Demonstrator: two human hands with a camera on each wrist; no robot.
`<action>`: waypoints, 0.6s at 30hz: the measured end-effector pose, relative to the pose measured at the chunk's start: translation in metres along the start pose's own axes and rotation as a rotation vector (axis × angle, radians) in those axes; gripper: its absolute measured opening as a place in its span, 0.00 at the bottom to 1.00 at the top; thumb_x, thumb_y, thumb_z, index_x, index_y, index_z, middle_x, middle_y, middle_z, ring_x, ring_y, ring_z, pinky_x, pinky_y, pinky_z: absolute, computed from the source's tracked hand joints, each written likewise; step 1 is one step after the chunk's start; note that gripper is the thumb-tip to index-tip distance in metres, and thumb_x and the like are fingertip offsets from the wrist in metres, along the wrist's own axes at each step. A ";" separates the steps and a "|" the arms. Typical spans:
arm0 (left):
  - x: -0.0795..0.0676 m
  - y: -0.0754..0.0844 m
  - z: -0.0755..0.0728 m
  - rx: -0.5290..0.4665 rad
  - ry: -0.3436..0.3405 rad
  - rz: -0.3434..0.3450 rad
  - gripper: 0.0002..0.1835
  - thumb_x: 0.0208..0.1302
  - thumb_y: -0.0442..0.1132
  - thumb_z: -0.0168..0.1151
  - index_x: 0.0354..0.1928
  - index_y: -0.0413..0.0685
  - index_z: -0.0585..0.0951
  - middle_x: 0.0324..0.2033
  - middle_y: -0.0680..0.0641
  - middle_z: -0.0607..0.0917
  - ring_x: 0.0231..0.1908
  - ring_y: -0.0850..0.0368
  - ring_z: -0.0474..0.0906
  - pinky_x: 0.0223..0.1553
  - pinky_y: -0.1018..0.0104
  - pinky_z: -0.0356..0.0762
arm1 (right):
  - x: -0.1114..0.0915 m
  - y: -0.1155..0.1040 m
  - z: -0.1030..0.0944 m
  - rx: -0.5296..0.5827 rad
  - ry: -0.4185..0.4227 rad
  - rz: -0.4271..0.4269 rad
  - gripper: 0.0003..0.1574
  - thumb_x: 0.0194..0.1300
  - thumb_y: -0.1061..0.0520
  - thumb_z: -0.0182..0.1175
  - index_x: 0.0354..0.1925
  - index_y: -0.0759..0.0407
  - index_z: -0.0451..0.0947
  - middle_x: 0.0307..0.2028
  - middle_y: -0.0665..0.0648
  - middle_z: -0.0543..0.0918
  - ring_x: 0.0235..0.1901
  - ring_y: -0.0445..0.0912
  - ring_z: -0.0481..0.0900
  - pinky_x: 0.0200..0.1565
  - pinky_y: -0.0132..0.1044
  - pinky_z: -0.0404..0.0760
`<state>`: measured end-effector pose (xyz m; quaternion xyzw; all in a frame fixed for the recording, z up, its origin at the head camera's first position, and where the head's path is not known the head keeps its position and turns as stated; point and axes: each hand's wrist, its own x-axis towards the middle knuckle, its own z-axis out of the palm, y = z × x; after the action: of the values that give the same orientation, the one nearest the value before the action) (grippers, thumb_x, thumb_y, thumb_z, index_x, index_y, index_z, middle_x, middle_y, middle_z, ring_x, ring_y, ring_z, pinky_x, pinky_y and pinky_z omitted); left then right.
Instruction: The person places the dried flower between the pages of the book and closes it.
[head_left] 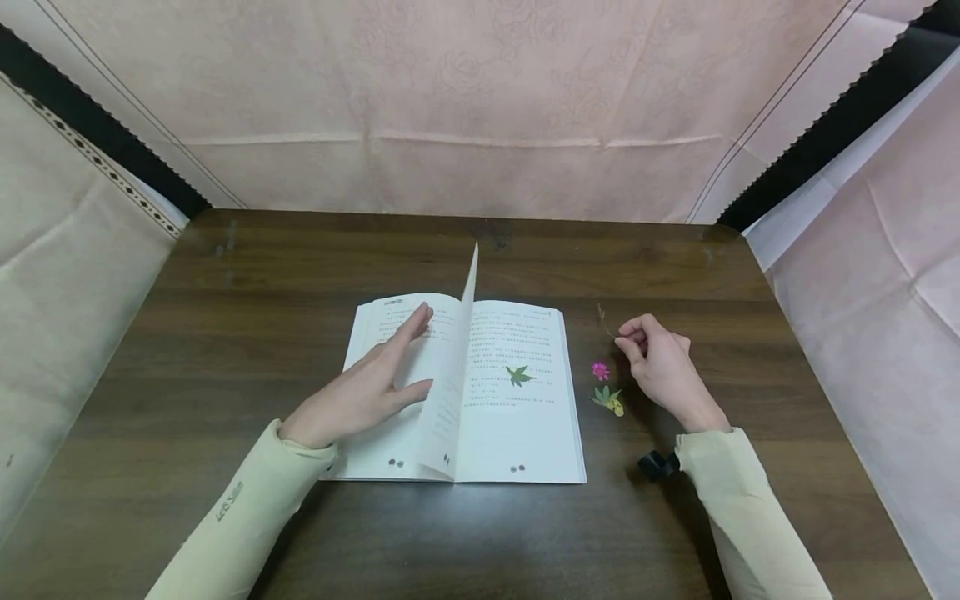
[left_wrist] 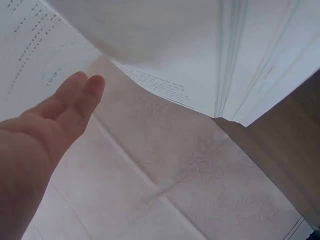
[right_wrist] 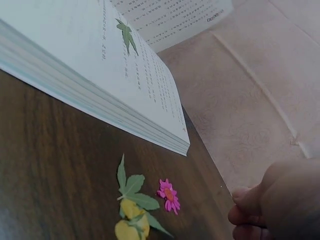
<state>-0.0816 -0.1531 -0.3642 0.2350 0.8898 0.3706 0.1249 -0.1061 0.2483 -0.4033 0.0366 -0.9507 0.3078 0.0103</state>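
An open book (head_left: 517, 446) lies on the table, with one page (head_left: 467, 287) standing up near its spine. Over the left-hand side, my left hand (head_left: 360, 404) has its fingers straight; whether its thumb touches the raised page I cannot tell. A small green leaf (head_left: 519, 376) lies flat on the right page. To the right of the book, my right hand (head_left: 663, 367) pinches a thin brown sprig (head_left: 602, 318) between thumb and fingertips. Close by on the table are a pink flower (head_left: 601, 371) and a green leaf (right_wrist: 134, 186) with a yellow flower (right_wrist: 132, 220) overlapping it.
The brown wooden table (head_left: 255, 333) surrounds the book. Pale pink patterned cloth (head_left: 480, 100) hangs behind the far edge, with more cloth (head_left: 862, 250) on both sides. A small black device (head_left: 657, 465) sits at my right wrist.
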 end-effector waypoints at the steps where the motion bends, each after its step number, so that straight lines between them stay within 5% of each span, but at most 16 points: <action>1: 0.000 0.000 0.000 0.019 -0.004 -0.010 0.51 0.66 0.54 0.62 0.77 0.62 0.36 0.75 0.54 0.51 0.73 0.58 0.48 0.70 0.51 0.51 | 0.000 0.000 0.000 0.004 0.006 -0.007 0.09 0.70 0.58 0.58 0.46 0.60 0.73 0.35 0.58 0.78 0.33 0.51 0.73 0.44 0.47 0.70; 5: -0.001 -0.003 0.001 0.093 -0.016 -0.025 0.49 0.63 0.67 0.55 0.77 0.56 0.46 0.75 0.53 0.52 0.73 0.55 0.48 0.70 0.51 0.51 | -0.002 0.001 0.000 0.019 0.017 -0.028 0.09 0.71 0.58 0.57 0.47 0.60 0.73 0.35 0.57 0.78 0.33 0.50 0.73 0.39 0.43 0.71; 9: -0.002 -0.012 -0.001 0.189 -0.015 -0.022 0.47 0.65 0.65 0.55 0.76 0.46 0.51 0.75 0.47 0.51 0.74 0.50 0.46 0.71 0.50 0.48 | -0.002 0.003 0.000 0.028 0.018 -0.045 0.11 0.72 0.57 0.55 0.49 0.61 0.74 0.35 0.56 0.78 0.32 0.49 0.73 0.36 0.41 0.71; 18: -0.003 -0.029 -0.002 0.254 -0.050 -0.185 0.49 0.64 0.63 0.58 0.75 0.40 0.53 0.76 0.40 0.45 0.75 0.44 0.39 0.70 0.41 0.43 | -0.002 0.001 -0.003 0.035 0.039 -0.081 0.12 0.71 0.61 0.55 0.51 0.62 0.73 0.36 0.57 0.78 0.33 0.49 0.74 0.32 0.37 0.73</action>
<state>-0.0891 -0.1740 -0.3836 0.1751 0.9441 0.2358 0.1498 -0.1044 0.2511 -0.4021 0.0691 -0.9425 0.3243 0.0408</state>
